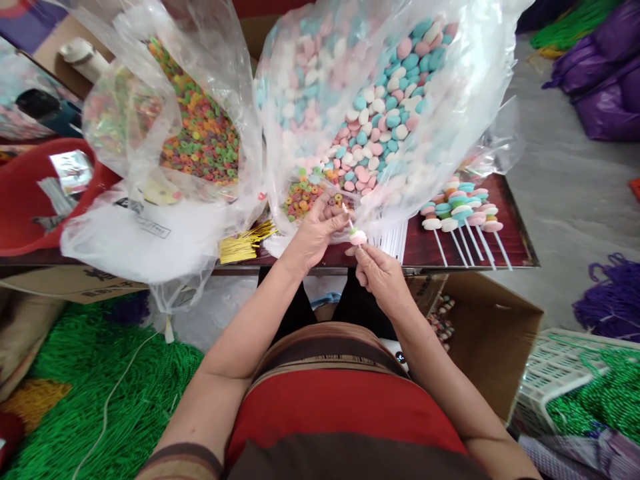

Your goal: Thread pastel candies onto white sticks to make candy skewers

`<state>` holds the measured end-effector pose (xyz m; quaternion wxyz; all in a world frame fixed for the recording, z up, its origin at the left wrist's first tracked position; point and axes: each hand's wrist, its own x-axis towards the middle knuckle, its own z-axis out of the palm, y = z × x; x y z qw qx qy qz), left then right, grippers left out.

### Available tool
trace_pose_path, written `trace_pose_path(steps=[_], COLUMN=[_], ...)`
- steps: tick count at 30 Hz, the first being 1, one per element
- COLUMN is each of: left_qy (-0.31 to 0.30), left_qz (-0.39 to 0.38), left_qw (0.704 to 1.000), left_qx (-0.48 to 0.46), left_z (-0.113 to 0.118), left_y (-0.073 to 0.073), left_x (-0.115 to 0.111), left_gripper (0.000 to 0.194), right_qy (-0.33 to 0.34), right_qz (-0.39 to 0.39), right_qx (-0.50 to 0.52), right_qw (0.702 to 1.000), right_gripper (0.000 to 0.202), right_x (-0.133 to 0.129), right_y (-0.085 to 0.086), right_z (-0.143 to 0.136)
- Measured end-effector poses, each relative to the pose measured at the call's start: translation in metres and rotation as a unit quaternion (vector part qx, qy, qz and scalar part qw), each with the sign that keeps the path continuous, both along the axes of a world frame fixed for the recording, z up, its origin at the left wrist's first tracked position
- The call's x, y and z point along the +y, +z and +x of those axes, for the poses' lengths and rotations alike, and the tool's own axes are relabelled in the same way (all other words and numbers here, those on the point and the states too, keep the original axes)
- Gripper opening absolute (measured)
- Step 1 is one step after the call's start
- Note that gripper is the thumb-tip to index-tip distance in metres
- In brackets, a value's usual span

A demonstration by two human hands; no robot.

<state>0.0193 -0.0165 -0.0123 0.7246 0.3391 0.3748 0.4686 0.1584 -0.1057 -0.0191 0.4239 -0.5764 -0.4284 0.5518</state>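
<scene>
Head view: right hand (377,270) pinches candy skewer (358,237), lower end hidden; left hand (320,230) curled, grip unclear.

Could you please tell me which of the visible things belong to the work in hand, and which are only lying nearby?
Probably part of the work:
candy stick in the right hand
small candy rings by the left hand
pastel candies
white sticks

Probably just lying about:
green strands
purple bags
red basin
white basket

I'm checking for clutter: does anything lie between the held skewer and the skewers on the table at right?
Yes: loose white sticks lie on the table between the held skewer and the other skewers, with the marshmallow bag overlapping their far ends.
</scene>
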Motion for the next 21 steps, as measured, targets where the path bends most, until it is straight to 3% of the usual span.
trace_pose_path(steps=[3, 5, 7, 10, 12, 14, 18, 21], left_qy=[-0.085, -0.120, -0.111, -0.019, 0.011, 0.015, 0.001, -0.005], left_qz=[0.027, 0.059, 0.117, 0.249, 0.310, 0.332, 0.323, 0.317], left_qw=[0.996, 0.987, 0.965, 0.880, 0.814, 0.769, 0.739, 0.736], left_qx=[0.027, 0.091, 0.205, 0.405, 0.492, 0.546, 0.592, 0.598], left_z=[0.001, -0.001, -0.004, -0.004, -0.001, 0.003, 0.007, 0.007], left_y=[-0.001, 0.002, 0.007, 0.012, 0.009, 0.002, -0.013, -0.012], left_x=[-0.005, 0.002, 0.018, 0.059, 0.089, 0.113, 0.132, 0.127], left_gripper=[0.068, 0.061, 0.045, 0.020, 0.016, 0.016, 0.021, 0.019], right_qy=[-0.013, -0.025, -0.039, -0.058, -0.064, -0.067, -0.088, -0.105], right_qz=[-0.014, -0.025, -0.025, -0.013, -0.006, 0.000, 0.063, 0.153], right_qx=[0.029, 0.050, 0.067, 0.081, 0.083, 0.075, -0.030, -0.201], right_qw=[0.999, 0.998, 0.997, 0.995, 0.994, 0.995, 0.994, 0.962], right_gripper=[0.056, 0.056, 0.055, 0.052, 0.051, 0.051, 0.047, 0.038], right_x=[0.006, 0.011, 0.015, 0.016, 0.014, 0.013, 0.029, 0.069], right_y=[-0.003, -0.004, -0.005, -0.005, -0.005, -0.004, 0.005, 0.015], right_z=[0.000, 0.002, 0.003, 0.004, 0.006, 0.009, 0.024, 0.034])
